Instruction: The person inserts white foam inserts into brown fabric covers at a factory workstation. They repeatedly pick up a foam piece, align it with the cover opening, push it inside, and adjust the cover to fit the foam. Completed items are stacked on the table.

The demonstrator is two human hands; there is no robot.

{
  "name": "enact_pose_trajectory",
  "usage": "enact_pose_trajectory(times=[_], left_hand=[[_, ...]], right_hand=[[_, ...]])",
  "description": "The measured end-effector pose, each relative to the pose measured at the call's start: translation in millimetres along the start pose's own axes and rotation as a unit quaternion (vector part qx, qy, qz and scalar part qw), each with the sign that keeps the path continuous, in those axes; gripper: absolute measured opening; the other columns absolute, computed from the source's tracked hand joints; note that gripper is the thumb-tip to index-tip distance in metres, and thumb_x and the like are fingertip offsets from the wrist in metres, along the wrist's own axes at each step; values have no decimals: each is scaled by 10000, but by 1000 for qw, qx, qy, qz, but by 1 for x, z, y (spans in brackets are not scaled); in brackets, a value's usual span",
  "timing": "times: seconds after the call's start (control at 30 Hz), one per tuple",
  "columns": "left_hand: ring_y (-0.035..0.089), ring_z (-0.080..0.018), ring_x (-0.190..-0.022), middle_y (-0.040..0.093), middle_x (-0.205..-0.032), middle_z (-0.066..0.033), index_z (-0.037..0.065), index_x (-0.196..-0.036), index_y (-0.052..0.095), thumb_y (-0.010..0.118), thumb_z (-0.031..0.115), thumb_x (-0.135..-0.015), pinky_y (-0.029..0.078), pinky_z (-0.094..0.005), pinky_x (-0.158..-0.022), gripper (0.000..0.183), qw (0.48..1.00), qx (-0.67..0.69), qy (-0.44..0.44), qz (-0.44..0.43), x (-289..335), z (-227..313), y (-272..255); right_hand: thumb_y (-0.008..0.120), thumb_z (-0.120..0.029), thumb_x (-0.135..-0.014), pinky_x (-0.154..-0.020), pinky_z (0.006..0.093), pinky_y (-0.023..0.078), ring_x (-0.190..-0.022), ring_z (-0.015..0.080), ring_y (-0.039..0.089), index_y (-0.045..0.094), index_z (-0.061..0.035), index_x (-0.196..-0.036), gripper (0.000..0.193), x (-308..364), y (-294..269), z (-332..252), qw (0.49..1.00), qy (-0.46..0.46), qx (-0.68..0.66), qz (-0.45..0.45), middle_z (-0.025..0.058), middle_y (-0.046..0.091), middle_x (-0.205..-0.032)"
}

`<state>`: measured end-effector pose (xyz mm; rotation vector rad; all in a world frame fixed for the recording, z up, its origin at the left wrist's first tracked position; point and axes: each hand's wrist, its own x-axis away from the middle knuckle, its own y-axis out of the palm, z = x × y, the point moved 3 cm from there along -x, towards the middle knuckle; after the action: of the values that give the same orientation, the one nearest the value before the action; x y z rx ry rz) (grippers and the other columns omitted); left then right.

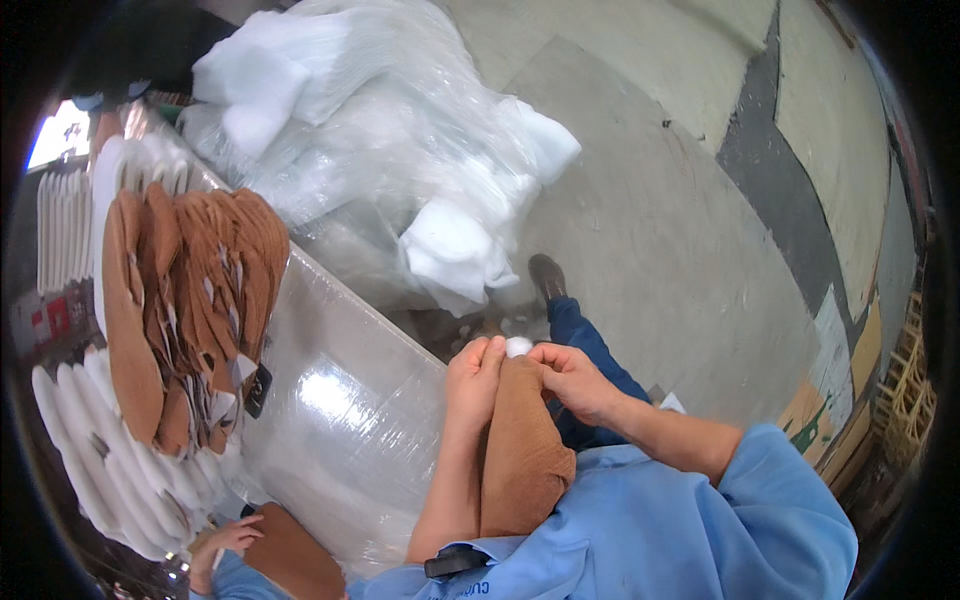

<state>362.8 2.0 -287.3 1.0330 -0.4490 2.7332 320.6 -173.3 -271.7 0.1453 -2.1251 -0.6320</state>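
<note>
A long brown fabric cover stands close against my body, its lower end resting on my blue shirt. A rounded white padded tip sticks out of its top end; how far the padding runs inside is hidden. My left hand is closed on the cover's top edge, left of the white tip. On the other side my right hand pinches the edge, thumb and fingers together. Both hands are close together, just beyond the corner of the table.
To the left is a plastic-wrapped table. Several brown covers are stacked there beside long white padded pieces. White wadding in clear plastic lies ahead. At lower left, a co-worker's hand touches a brown piece.
</note>
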Motion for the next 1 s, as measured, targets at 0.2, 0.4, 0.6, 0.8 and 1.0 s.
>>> enact_pose_trajectory(times=[0.2,0.4,0.6,0.8,1.0], left_hand=[[558,-291,-653,568,-701,-199,-25,-808,593,626,382,-1057,470,-445,-666,478,987,-129,99,9,-10,36,46],[676,-450,-866,697,-897,-277,-34,-858,678,592,418,-1052,503,-507,-796,500,991,-125,23,-52,-32,24,54],[682,-405,-840,716,-899,-258,-34,-898,711,591,439,-1045,511,-485,-803,509,996,-51,-43,-54,-48,-5,45],[668,-350,-814,708,-852,-214,-28,-906,717,594,462,-1045,510,-466,-784,524,997,-27,-62,-42,-57,-28,39],[690,-367,-820,719,-867,-225,-11,-910,723,554,467,-1066,515,-479,-788,531,997,-76,-2,-12,-44,-8,44]], right_hand=[[611,-194,-1111,-721,286,561,-798,88,656,640,-97,-1023,134,24,-18,0,981,-21,-151,120,-1,701,-937],[667,-221,-1083,-692,294,571,-766,111,674,655,-93,-1035,137,16,-24,-3,974,29,-150,170,13,718,-913],[654,-142,-1064,-781,328,605,-889,156,726,677,-52,-1155,130,-21,-41,15,981,77,-99,146,67,750,-1078],[653,-242,-1091,-700,346,598,-791,159,708,651,-79,-1048,168,-35,-19,15,974,103,-124,161,48,736,-956],[559,-225,-1125,-947,366,591,-1114,190,701,647,-66,-1375,309,-4,-4,-22,965,138,-100,199,69,717,-1273]])
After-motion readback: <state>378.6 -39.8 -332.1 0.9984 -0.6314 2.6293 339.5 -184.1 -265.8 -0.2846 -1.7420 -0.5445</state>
